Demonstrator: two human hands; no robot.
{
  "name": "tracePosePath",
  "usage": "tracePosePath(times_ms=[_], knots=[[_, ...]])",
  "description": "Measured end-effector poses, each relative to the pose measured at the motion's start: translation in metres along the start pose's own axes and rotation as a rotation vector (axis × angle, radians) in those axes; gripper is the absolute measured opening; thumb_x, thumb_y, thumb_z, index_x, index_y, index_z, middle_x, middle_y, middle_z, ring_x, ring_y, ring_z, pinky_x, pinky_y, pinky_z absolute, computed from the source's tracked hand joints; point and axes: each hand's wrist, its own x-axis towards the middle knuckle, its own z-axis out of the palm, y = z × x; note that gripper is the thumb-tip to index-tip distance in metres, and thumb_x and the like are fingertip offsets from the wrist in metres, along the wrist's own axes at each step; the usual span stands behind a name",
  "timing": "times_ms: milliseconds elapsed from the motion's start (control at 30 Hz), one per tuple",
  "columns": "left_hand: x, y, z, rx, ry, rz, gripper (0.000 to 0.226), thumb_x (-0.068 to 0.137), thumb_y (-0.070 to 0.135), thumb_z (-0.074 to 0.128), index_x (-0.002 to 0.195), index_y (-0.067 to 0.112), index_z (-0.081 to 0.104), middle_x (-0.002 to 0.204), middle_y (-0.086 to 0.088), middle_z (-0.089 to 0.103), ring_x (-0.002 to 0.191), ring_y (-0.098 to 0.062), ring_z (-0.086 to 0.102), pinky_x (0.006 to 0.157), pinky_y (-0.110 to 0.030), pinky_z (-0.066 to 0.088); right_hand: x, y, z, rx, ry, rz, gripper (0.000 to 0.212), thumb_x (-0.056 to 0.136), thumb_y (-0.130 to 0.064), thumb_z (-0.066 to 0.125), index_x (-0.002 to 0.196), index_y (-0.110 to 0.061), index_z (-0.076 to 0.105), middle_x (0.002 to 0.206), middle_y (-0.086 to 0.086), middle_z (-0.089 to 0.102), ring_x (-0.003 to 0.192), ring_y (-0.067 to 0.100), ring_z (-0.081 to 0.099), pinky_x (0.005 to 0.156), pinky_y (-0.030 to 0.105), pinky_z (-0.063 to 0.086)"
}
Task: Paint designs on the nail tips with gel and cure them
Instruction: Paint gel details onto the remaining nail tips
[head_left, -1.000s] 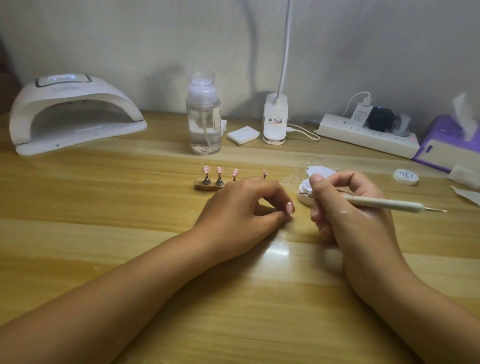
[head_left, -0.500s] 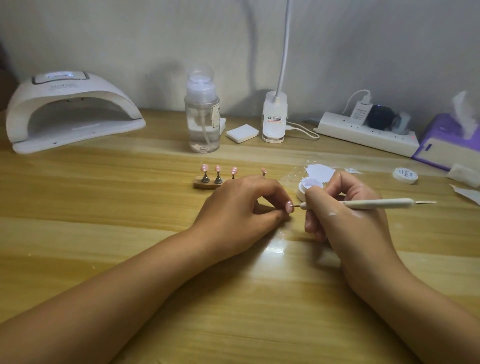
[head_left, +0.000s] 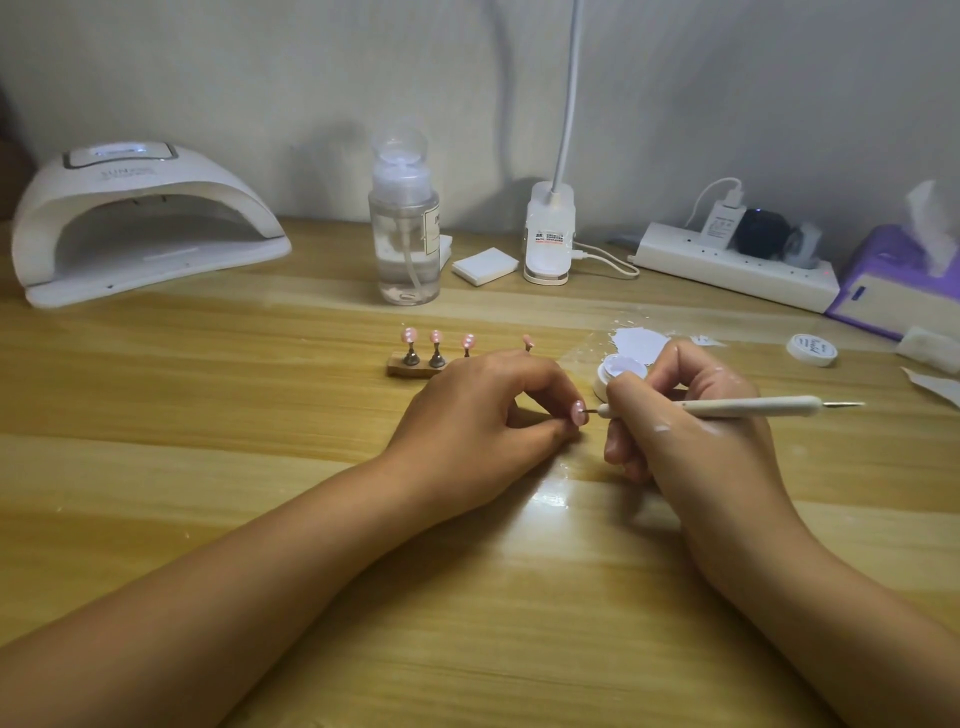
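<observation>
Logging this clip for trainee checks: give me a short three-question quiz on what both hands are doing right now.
1. True or false: the left hand pinches a pink nail tip.
2. The right hand grips: A dotting pen, B tweezers, C nail file?
3. Fill in: the curing lamp stands on the far ___ of the table.
Key: 1 true; 2 A; 3 left.

The wooden counter (head_left: 208, 467) carries a white curing lamp (head_left: 145, 223) at back left, then a pump bottle (head_left: 405, 234), white pads (head_left: 484, 266), a lamp base (head_left: 548, 239), a power strip (head_left: 727, 265) and a purple tissue box (head_left: 893, 280). Nearer stand a nail-tip stand (head_left: 410, 370), an open gel pot (head_left: 621, 371) and a round lid (head_left: 811, 349).
</observation>
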Motion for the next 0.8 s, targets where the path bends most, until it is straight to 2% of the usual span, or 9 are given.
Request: tracePosePath(times_ms=[200,433,633,800], knots=[[-0.0003,0.0000,-0.0003,-0.004,-0.004,0.005,0.008,0.083,0.024,0.075,0.085,0.031,0.072,0.079,0.022,0.063,0.057,0.003,0.051,0.061,-0.020,0.034,0.0000,-0.0006,0.0000,-0.009,-0.001,0.001,0.024,0.067,-0.025,0.061,0.064,-0.012,0.042,0.047,0.011,0.060,0.042,0.014,0.048,0.051,0.029,0.036],[0.0001,-0.0008,0.0001,0.000,0.002,-0.002,0.007,0.083,0.026,0.075,0.083,0.033,0.071,0.073,0.028,0.059,0.058,0.005,0.052,0.060,-0.018,0.033,-0.0003,-0.0012,0.0002,0.017,0.009,0.008,0.019,0.067,-0.024,0.061,0.060,-0.018,0.045,0.047,0.010,0.058,0.041,0.013,0.048,0.050,0.027,0.035],[-0.0001,-0.0004,-0.0001,0.001,0.003,0.002,0.011,0.083,0.025,0.075,0.081,0.035,0.070,0.072,0.027,0.059,0.058,0.005,0.052,0.060,-0.019,0.033,-0.0004,-0.0011,0.0001,0.011,-0.005,0.009,0.018,0.065,-0.023,0.060,0.061,-0.016,0.044,0.047,0.011,0.059,0.043,0.015,0.048,0.052,0.029,0.036],[-0.0007,0.0002,-0.0006,-0.005,0.002,0.006,0.010,0.082,0.024,0.075,0.083,0.033,0.072,0.075,0.024,0.061,0.058,0.006,0.053,0.061,-0.021,0.035,-0.0009,-0.0027,0.0005,0.025,0.014,0.010,0.019,0.067,-0.024,0.061,0.058,-0.019,0.045,0.046,0.010,0.058,0.040,0.012,0.047,0.044,0.022,0.035]])
